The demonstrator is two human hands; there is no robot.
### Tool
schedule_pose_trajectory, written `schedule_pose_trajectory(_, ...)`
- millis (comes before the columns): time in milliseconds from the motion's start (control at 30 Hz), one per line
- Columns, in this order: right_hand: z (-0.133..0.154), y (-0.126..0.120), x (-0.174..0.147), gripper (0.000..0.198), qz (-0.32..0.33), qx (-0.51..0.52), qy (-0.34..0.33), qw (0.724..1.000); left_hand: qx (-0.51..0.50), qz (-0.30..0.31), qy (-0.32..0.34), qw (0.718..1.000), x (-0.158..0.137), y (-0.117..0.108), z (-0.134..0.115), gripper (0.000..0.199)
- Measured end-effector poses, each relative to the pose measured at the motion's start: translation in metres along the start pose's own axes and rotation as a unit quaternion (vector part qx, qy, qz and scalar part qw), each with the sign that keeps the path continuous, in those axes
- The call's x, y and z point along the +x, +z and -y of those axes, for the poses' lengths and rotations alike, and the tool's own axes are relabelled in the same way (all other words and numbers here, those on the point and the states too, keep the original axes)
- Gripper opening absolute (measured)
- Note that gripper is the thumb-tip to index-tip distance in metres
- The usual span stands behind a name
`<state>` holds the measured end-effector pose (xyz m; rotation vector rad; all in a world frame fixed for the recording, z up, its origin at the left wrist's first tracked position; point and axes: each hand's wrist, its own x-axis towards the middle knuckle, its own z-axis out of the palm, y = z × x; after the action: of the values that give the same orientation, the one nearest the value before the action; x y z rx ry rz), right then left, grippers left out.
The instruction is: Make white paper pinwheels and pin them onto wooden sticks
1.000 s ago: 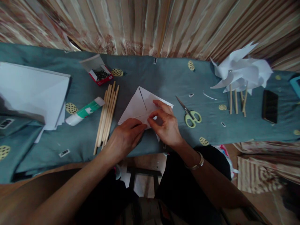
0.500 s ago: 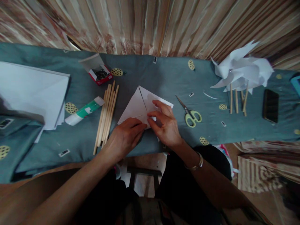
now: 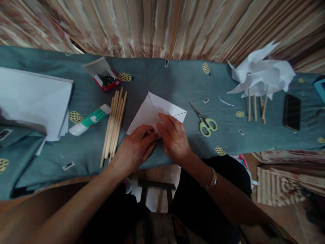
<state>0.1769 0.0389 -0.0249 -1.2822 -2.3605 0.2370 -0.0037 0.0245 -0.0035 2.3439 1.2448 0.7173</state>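
A white paper square point(image 3: 142, 113) with cut or crease lines running in from its corners lies tilted on the table in front of me. My left hand point(image 3: 138, 144) is closed at its lower left edge, thumb and fingers pinching the paper. My right hand point(image 3: 175, 137) rests on the right part of the sheet, fingers stretched toward the middle, their tips close to the left thumb. Both hands hide the sheet's near corner. Green-handled scissors point(image 3: 208, 126) lie with blades apart, right of the paper. Wooden sticks point(image 3: 114, 123) lie bundled to the left.
A glue tube point(image 3: 90, 120) lies beside the sticks, below an open red box point(image 3: 106, 79) of small metal pieces. Stacked white paper point(image 3: 33, 101) is at far left. Paper pinwheels point(image 3: 261, 73) on sticks and a phone point(image 3: 291, 112) are at right. Curtains point(image 3: 152, 27) hang behind.
My right hand has moved slightly down and left, its fingers now flatter and closer together on the paper. The dark gap at the paper's top corner has narrowed to a faint line.
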Motion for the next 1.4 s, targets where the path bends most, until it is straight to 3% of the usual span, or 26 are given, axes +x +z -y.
schedule_pose_trajectory(267, -0.006, -0.014, 0.002, 0.033, -0.013, 0.024, -0.034, 0.999, 0.03, -0.012, 0.032, 0.999, 0.002, 0.004, 0.003, 0.018)
schedule_pose_trajectory(500, -0.039, -0.032, 0.019, 0.05, -0.026, 0.028, 0.081, 0.996, 0.062, -0.018, 0.051, 0.997, 0.003, 0.004, 0.003, 0.018)
schedule_pose_trajectory(700, -0.054, -0.032, 0.023, 0.042, -0.041, 0.029, 0.088, 0.995, 0.053, -0.011, 0.058, 0.997, 0.004, 0.001, 0.006, 0.019)
schedule_pose_trajectory(800, -0.057, -0.04, 0.018, 0.037, -0.044, 0.071, 0.123, 0.989, 0.058, -0.01, 0.07, 0.996, 0.003, -0.003, 0.009, 0.02)
schedule_pose_trajectory(933, -0.063, -0.047, 0.01, 0.033, -0.047, 0.161, 0.209, 0.963, 0.067, -0.014, 0.07, 0.995, 0.002, -0.008, 0.01, 0.023)
schedule_pose_trajectory(1133, -0.067, -0.05, -0.004, 0.028, -0.055, 0.265, 0.258, 0.928, 0.085, -0.025, 0.063, 0.994, 0.003, -0.014, 0.017, 0.024)
schedule_pose_trajectory(1267, -0.061, -0.058, -0.016, 0.029, -0.015, 0.332, 0.285, 0.899, 0.138, -0.041, 0.073, 0.987, 0.006, -0.017, 0.026, 0.023)
schedule_pose_trajectory(1400, -0.056, -0.063, -0.025, 0.034, 0.031, 0.383, 0.315, 0.868, 0.171, -0.082, 0.108, 0.976, 0.006, -0.016, 0.014, 0.022)
